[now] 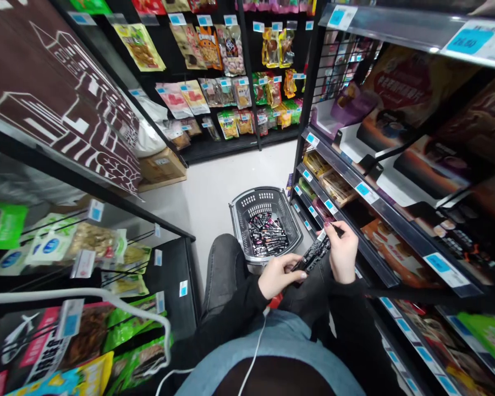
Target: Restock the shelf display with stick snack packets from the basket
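Above my lap, a long black packet (pixel 313 253) with white print stretches between both hands. The fingers and thumb of my left hand (pixel 280 276) close round its lower left end. My right hand (pixel 343 250) pinches the upper right end between thumb and fingers. It may be more than one packet stacked together; I cannot tell. Just beyond my knees, a dark grey shopping basket (pixel 238 234) stands on the floor. Inside it lies a loose heap of slim black packets (pixel 268 234) with white and pink marks, similar to the one I hold.
Shelving (pixel 379 203) with price tags and boxed snacks rises close on my right. On the left, a rack (pixel 181 275) holds bagged foods, with a white cable (pixel 140 313) in front. Hanging snack bags (pixel 208 47) line the far wall; a cardboard box (pixel 163 168) sits on the pale floor (pixel 214 181).
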Demonstrator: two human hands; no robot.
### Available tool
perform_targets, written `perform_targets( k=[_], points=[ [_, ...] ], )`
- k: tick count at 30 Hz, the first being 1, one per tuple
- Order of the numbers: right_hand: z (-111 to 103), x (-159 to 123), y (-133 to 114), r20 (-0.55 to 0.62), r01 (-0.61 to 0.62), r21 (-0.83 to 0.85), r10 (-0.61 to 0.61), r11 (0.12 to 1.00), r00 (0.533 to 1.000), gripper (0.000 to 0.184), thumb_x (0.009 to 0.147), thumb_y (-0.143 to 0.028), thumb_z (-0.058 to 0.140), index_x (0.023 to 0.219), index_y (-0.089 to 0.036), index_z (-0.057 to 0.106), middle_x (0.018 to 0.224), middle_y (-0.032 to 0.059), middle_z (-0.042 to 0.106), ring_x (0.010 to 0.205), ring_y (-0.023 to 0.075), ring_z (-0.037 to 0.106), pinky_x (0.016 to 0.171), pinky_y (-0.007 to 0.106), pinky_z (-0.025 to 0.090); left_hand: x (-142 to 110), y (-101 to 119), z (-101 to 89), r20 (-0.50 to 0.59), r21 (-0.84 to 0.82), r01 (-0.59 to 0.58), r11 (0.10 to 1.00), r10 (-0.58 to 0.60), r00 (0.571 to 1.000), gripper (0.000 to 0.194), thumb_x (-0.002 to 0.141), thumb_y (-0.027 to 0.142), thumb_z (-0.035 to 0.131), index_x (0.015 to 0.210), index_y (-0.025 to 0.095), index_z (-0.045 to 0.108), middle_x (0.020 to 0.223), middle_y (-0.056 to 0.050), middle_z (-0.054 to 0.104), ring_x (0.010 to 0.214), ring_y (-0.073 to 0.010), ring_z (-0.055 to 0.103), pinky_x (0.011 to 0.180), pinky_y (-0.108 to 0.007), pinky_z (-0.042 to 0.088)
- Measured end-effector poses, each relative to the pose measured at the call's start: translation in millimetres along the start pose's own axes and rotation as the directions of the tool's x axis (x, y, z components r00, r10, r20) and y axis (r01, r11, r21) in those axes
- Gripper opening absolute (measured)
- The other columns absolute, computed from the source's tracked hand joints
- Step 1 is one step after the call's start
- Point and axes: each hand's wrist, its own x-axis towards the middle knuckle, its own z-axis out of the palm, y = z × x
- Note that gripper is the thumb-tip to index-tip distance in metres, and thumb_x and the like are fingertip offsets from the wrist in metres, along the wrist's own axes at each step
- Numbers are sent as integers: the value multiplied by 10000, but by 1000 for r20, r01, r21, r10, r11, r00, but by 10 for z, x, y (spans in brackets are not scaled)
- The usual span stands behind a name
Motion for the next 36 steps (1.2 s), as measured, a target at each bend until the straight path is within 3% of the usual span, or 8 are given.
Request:
perform_targets(
  k=[6, 13, 15, 18, 25, 29, 32, 36],
  points=[
    [-21, -39, 123, 54, -176, 166, 170, 970, 984, 235, 665, -354, 681, 698, -162, 550, 495, -41, 563, 439, 116, 550, 478, 224, 431, -30, -39, -35, 330, -236, 194, 952, -109, 938, 567, 554, 204, 781, 1084, 103, 606, 919, -78, 689, 821, -181, 642, 767, -283, 488],
    [-63, -96, 468, 72, -337, 256, 329, 906, 941, 256, 632, -353, 705, 685, -161, 546, 520, -41, 560, 487, 117, 571, 492, 217, 449, -89, -205, -155, 441, -362, 328, 873, -149, 885, 671, 496, 90, 792, 1132, 111, 580, 935, -93, 679, 812, -157, 643, 740, -250, 487],
    [-102, -112, 624, 40, -353, 255, 355, 900, 934, 263, 620, -350, 712, 698, -157, 551, 537, -37, 566, 508, 114, 574, 506, 216, 453, -84, -316, -189, 392, -394, 336, 855, -174, 903, 649, 470, 71, 796, 1089, 102, 602, 919, -93, 683, 797, -157, 647, 730, -242, 494],
    [-209, -162, 829, 39, -395, 235, 397, 888, 917, 291, 598, -349, 728, 734, -151, 564, 592, -30, 582, 540, 106, 575, 517, 210, 460, -83, -511, -263, 160, -461, 338, 821, -297, 941, 502, 503, 114, 789, 980, 80, 636, 827, -84, 690, 702, -155, 651, 658, -247, 518],
    [-557, -371, 1100, 102, -499, 113, 489, 859, 866, 436, 639, -501, 673, 884, -152, 585, 770, 40, 667, 649, 145, 644, 572, 244, 517, 66, -855, -641, -308, -486, 230, 843, -412, 858, 273, 666, 155, 681, 914, 61, 618, 775, -78, 661, 650, -171, 644, 575, -297, 560],
    [-759, -397, 1203, 87, -522, 15, 519, 853, 850, 461, 602, -514, 693, 849, -137, 599, 770, 65, 683, 595, 125, 630, 528, 209, 496, 368, -940, -968, -495, 30, 304, 952, -250, 832, 270, 826, 158, 489, 1059, 36, 549, 830, -93, 657, 751, -161, 643, 636, -254, 535],
    [-867, -386, 1248, 74, -528, 1, 526, 849, 847, 462, 582, -521, 697, 822, -139, 600, 714, 48, 672, 569, 118, 616, 525, 209, 489, 574, -955, -1147, -544, 394, 403, 826, -144, 826, 394, 858, 195, 438, 1194, -11, 435, 1065, -191, 607, 1009, -232, 578, 801, -293, 475],
    [-1004, -326, 1133, 28, -407, -108, 413, 907, 911, 415, 644, -527, 632, 790, -140, 593, 664, 48, 649, 561, 145, 611, 541, 256, 489, 657, -1015, -1125, -463, 546, 398, 737, -130, 876, 427, 783, 207, 546, 1153, 8, 472, 1156, -238, 567, 1118, -295, 508, 896, -324, 403]
  ],
)
